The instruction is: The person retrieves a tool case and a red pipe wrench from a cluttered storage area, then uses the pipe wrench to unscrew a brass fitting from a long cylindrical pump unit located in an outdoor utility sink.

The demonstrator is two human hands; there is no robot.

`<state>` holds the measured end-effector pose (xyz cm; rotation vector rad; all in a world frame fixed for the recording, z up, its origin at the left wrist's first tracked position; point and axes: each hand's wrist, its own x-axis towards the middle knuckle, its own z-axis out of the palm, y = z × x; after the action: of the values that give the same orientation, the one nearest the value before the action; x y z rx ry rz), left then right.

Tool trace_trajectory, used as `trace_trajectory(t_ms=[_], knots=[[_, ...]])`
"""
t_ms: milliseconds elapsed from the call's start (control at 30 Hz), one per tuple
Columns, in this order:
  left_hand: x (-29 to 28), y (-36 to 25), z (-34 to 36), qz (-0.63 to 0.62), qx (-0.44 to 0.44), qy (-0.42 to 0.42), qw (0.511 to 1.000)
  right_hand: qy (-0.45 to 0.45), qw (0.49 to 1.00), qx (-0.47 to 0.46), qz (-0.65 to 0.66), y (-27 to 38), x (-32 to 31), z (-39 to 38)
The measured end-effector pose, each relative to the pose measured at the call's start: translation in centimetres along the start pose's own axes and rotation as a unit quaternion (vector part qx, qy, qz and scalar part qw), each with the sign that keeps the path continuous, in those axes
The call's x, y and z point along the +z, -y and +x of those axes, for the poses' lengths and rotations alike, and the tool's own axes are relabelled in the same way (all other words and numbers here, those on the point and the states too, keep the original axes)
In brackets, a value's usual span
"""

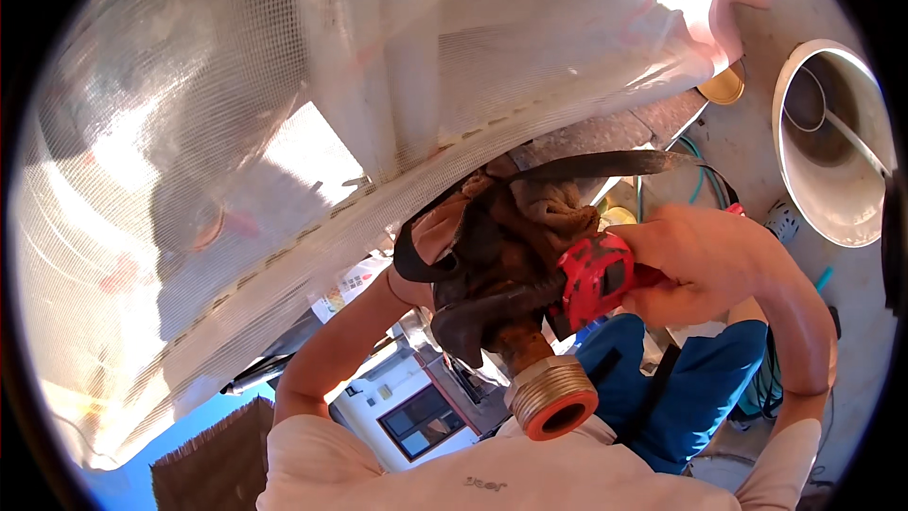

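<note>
My right hand [695, 270] is wrapped round a red tool [591, 284], apparently a wrench, whose dark jaw sits against a rusty pipe fitting [518, 345] in the middle of the view. A threaded metal end [549, 388] with an orange rim points toward me. My left hand [443, 232] reaches behind the dark metalwork and brown cloth [544, 203]; its fingers are mostly hidden. A dark strap [605, 163] lies across the top of this bundle.
Translucent mesh sheeting [236, 180] hangs across the upper left. A large white bucket [861, 208], a tin [721, 87] and teal hose [698, 180] lie at the right. Below is my blue-trousered leg [709, 388]; a building window [421, 421] shows beyond.
</note>
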<state>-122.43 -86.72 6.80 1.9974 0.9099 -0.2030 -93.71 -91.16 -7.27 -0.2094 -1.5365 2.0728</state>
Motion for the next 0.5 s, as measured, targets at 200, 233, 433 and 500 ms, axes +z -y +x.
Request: trace_trajectory(t_ms=[200, 233, 433, 500], knots=[[1.1, -1.0, -0.3, -0.365, -0.308, -0.092, 0.874, -0.088, 0.989, 0.039, -0.117, 1.7, 0.7, 0.7], [0.8, -1.3, 0.4, -0.376, -0.327, -0.098, 0.862, -0.087, 0.989, 0.040, -0.116, 1.6, 0.8, 0.7], [-0.3, -0.8, 2.1, -0.005, 0.033, 0.015, 0.999, -0.104, 0.990, 0.001, -0.092, 0.3, 1.2, 0.6], [0.2, -0.6, 2.1, 0.016, 0.068, -0.006, 0.998, -0.084, 0.994, 0.023, -0.064, 0.3, 1.1, 0.6]])
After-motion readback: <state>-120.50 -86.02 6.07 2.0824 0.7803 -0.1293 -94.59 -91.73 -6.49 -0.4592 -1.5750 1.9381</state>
